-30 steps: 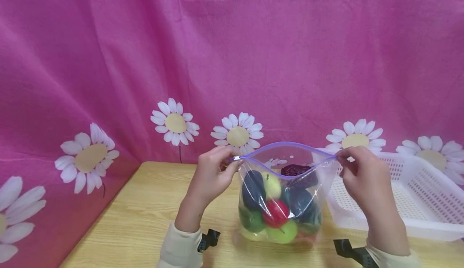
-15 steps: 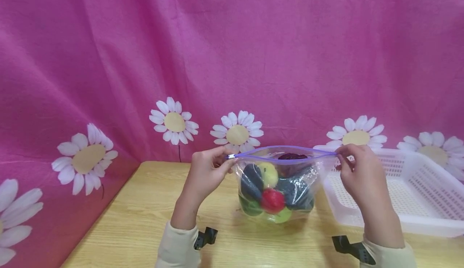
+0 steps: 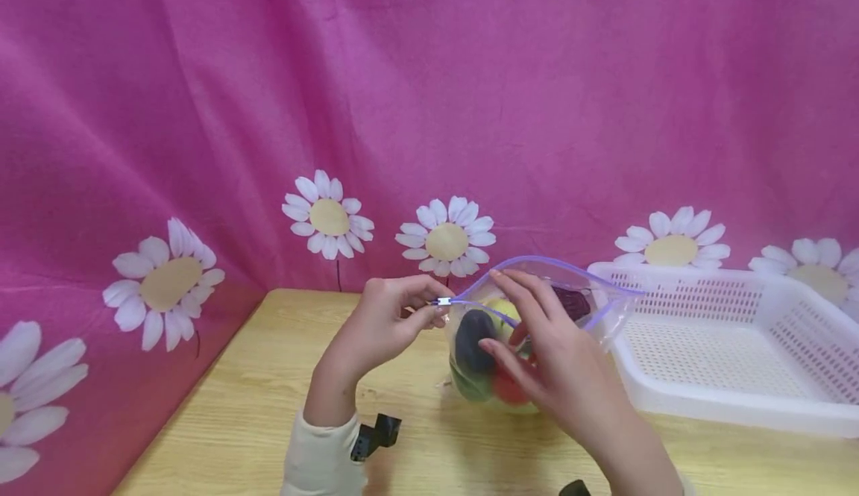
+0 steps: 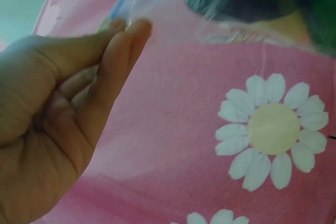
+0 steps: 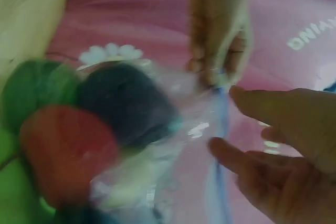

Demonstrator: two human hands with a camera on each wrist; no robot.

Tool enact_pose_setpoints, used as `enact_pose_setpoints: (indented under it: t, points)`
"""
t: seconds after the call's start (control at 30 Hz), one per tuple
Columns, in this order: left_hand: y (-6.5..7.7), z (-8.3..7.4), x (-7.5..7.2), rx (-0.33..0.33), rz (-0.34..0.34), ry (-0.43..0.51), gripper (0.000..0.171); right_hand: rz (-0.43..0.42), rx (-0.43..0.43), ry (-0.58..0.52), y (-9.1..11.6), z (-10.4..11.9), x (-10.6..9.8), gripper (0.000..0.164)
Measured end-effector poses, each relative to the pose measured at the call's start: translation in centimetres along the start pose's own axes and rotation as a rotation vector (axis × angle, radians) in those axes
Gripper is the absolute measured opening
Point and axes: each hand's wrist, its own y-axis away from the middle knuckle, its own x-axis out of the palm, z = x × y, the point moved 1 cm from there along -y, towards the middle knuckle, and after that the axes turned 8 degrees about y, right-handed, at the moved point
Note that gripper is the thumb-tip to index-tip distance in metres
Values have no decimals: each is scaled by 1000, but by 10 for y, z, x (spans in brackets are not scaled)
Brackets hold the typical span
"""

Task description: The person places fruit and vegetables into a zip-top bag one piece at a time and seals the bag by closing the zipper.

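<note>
A clear zip bag [image 3: 612, 324] with a purple-edged mouth hangs over the table, its mouth gaping. My left hand [image 3: 379, 324] pinches its left corner beside the white slider [image 3: 444, 301]. My right hand [image 3: 560, 347] is in front of the bag, thumb and fingers apart, near the zip edge; whether the fingertips touch it I cannot tell. Through the film show a dark oblong item [image 3: 474, 341], a yellow-green fruit [image 3: 502, 308] and a dark purple wrinkled item [image 3: 570, 302]. In the right wrist view a red round fruit [image 5: 68, 153] and a green one [image 5: 39, 88] appear blurred.
A white perforated plastic basket [image 3: 745, 410] stands on the wooden table [image 3: 248, 384] at the right, just beside the bag. A pink cloth [image 3: 537, 108] with daisies hangs behind the table and along its left side.
My right hand has let go of the bag's right corner and moved left across its front. The mouth narrowed, then widened again. My left hand keeps hold of the left corner.
</note>
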Motion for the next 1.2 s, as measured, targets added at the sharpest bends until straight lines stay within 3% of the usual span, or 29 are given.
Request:
enact_pose_setpoints:
  t: [0.1,0.2,0.33,0.5,0.63,0.77,0.93,1.2]
  points:
    - [4,-4,-3,-11,71,30,15,-38,-52,119,1,2,7,64]
    - [5,-8,-5,-9,120,54,17,-94,-96,158,1,1,11,53]
    - [6,-11,-4,26,154,68,19,-127,-184,113,1,5,19,46]
    - [6,-14,-3,42,144,66,13,-166,-257,27,2,10,30,48]
    - [7,-19,-4,37,96,-30,5,-187,-246,44,2,11,33,48]
    - [9,-25,-6,36,74,-115,5,-192,-212,53,2,12,34,21]
    - [12,-29,-9,74,123,-124,8,-171,-223,41,3,14,35,32]
    - [17,-29,-12,93,203,-90,8,-166,-282,48,7,16,39,31]
